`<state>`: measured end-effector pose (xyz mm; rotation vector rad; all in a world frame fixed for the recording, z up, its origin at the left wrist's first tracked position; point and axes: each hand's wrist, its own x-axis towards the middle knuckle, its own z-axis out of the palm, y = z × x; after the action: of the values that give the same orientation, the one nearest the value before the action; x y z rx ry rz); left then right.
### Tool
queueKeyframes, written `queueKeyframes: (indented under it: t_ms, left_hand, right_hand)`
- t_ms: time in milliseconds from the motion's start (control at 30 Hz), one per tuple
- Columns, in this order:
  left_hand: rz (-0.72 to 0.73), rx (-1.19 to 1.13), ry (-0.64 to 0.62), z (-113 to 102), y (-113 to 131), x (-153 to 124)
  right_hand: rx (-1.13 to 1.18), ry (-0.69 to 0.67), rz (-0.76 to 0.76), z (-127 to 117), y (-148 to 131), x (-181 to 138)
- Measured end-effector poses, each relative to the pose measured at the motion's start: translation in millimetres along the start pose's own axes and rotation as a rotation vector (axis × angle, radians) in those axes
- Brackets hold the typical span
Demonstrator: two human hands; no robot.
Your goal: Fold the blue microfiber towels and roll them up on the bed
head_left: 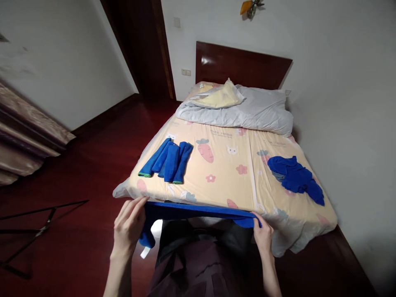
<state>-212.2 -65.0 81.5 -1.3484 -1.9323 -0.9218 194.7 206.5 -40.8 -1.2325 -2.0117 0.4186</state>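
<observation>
Between my hands a blue towel (192, 210) is stretched out sideways in front of my body, just off the foot of the bed. My left hand (129, 220) pinches its left end, where a corner with a white tag hangs down. At the other end, my right hand (262, 229) grips the towel between thumb and fingers. Several rolled or folded blue towels (172, 163) with green edging lie side by side on the left of the bed. A crumpled heap of blue towels (295, 177) rests on the right side.
The bed (222, 161) has a yellow sheet printed with carrots and flowers. A grey quilt (260, 105) is bunched below the dark wooden headboard (238, 64). Black metal stand legs (46, 225) stick out at the lower left, and a curtain (27, 136) hangs at the left wall.
</observation>
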Motion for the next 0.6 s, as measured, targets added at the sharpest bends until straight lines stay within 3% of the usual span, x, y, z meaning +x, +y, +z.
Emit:
queueKeyframes:
  t_ms: [167,400,500,600]
  left_hand:
    - [0.130,-0.189,-0.228,-2.7,0.0,-6.0]
    - [0.128,-0.255,-0.408,16.6,-8.2,-22.4]
    - [0.073,-0.249,-0.423,28.3,-9.2,-31.3]
    - [0.017,-0.234,-0.356,43.1,-12.1,-36.5]
  right_hand:
    - [-0.215,0.317,-0.054,-55.0,21.7,19.6]
    - [-0.381,0.312,-0.206,-116.5,15.9,41.1]
    - [-0.454,0.386,-0.179,-130.7,1.9,46.3]
    - [-0.465,0.484,-0.226,-139.7,-14.3,53.7]
